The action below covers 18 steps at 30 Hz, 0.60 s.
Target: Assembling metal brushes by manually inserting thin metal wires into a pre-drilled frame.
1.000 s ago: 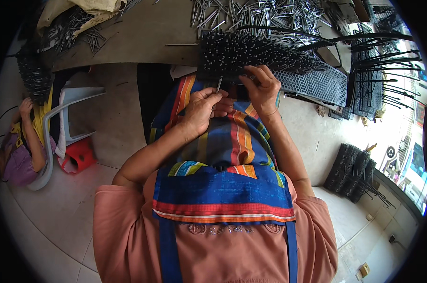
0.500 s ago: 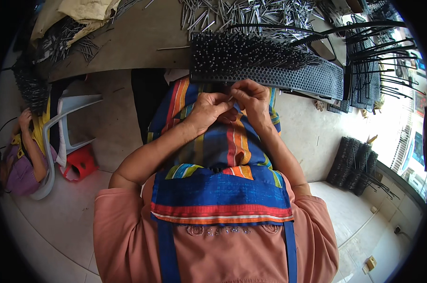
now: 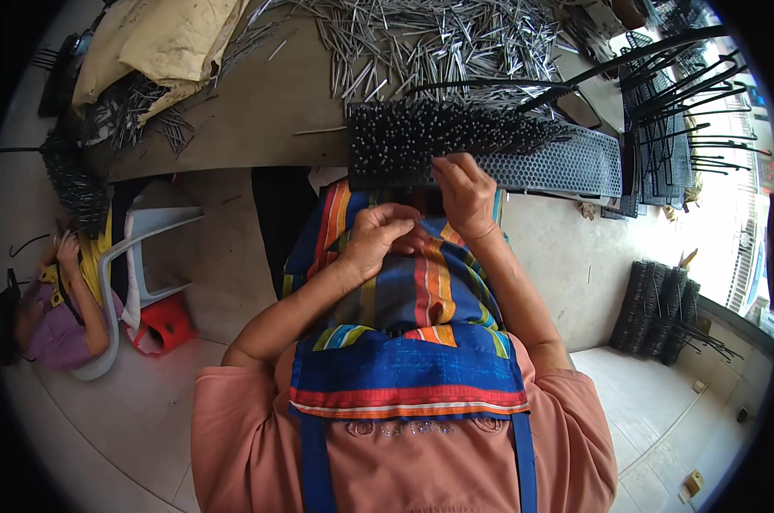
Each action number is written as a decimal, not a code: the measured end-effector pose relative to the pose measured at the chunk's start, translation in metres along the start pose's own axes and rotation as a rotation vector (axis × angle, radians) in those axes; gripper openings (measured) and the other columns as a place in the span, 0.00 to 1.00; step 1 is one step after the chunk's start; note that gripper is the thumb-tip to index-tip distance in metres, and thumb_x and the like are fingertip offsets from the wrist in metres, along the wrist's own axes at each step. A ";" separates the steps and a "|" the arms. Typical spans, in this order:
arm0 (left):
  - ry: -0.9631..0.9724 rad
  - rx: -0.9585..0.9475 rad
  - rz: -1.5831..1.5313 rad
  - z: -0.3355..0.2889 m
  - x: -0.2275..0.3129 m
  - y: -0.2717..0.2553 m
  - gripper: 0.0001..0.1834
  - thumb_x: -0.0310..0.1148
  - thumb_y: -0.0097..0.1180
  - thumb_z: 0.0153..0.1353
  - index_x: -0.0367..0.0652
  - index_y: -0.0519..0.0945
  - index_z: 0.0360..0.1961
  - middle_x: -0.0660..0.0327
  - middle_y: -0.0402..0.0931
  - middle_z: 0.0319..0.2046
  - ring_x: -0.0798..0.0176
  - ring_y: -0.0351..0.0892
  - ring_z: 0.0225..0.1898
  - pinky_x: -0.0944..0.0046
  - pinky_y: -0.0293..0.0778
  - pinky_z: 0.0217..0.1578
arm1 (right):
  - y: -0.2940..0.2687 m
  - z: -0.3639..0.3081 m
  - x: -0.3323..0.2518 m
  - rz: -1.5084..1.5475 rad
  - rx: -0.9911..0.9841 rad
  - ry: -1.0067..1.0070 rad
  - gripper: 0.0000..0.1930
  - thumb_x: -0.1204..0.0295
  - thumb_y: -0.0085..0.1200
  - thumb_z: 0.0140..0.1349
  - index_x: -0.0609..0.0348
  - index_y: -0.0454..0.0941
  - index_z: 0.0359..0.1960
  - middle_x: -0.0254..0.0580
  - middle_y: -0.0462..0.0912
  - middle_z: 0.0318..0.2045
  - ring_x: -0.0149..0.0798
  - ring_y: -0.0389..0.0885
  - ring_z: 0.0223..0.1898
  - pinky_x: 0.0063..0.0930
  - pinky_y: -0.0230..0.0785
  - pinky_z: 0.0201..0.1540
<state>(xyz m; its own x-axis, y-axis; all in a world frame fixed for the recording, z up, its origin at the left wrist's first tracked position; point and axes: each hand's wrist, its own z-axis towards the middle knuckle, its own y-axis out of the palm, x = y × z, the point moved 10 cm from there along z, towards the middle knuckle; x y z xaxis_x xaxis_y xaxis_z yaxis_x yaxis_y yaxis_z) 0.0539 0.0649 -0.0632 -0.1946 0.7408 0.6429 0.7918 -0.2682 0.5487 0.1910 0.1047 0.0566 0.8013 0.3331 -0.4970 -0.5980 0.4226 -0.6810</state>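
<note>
My right hand [image 3: 469, 197] is raised at the near edge of a dark perforated metal plate [image 3: 570, 162], its thumb and fingertips pinched together. Whatever it may hold is too small to make out. Many short dark pins with pale tips [image 3: 429, 137] stand packed in the plate's left and middle part; bare holes show along its near right side. Over my lap, below the plate, my left hand [image 3: 374, 244] is curled with thumb and fingers close together. What lies inside it, if anything, is hidden. A gap separates the two hands.
Loose thin metal rods [image 3: 447, 43] cover the table behind the plate. Black bent wire racks [image 3: 686, 111] stand at the right, and bundled black wire pieces [image 3: 656, 312] on the floor. At left, another person [image 3: 62, 329] sits on a grey chair [image 3: 113, 256] by a red container [image 3: 163, 325].
My hands were together above my lap and have come apart. The right has lifted away toward the plate's edge; the left stays over the lap. The whole view has shifted slightly.
</note>
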 end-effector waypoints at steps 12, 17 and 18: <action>0.739 0.406 0.163 -0.014 0.225 -0.061 0.12 0.21 0.52 0.64 0.37 0.76 0.49 0.56 0.82 0.42 0.67 0.81 0.37 0.71 0.76 0.36 | 0.003 -0.032 0.017 0.097 -0.051 0.177 0.18 0.82 0.60 0.52 0.61 0.78 0.47 0.49 0.78 0.38 0.49 0.81 0.36 0.35 0.74 0.36; 0.720 0.338 0.196 0.013 0.248 -0.038 0.11 0.21 0.52 0.64 0.37 0.77 0.48 0.57 0.82 0.41 0.67 0.82 0.36 0.71 0.76 0.35 | 0.002 -0.013 0.024 0.281 0.042 0.196 0.12 0.84 0.59 0.53 0.61 0.79 0.39 0.45 0.77 0.27 0.47 0.79 0.26 0.34 0.72 0.28; 0.685 0.324 0.200 0.021 0.240 -0.040 0.12 0.22 0.52 0.64 0.38 0.77 0.49 0.56 0.82 0.42 0.67 0.82 0.36 0.70 0.76 0.36 | -0.002 -0.009 0.024 0.277 0.049 0.199 0.12 0.84 0.59 0.53 0.61 0.79 0.39 0.45 0.77 0.27 0.47 0.79 0.26 0.34 0.72 0.28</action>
<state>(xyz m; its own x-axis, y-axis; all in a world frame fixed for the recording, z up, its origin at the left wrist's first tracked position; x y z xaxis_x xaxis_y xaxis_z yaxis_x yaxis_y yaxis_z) -0.0120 0.2663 0.0582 -0.2611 0.1240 0.9573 0.9584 -0.0848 0.2724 0.2112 0.1040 0.0410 0.5934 0.2720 -0.7575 -0.7893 0.3812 -0.4814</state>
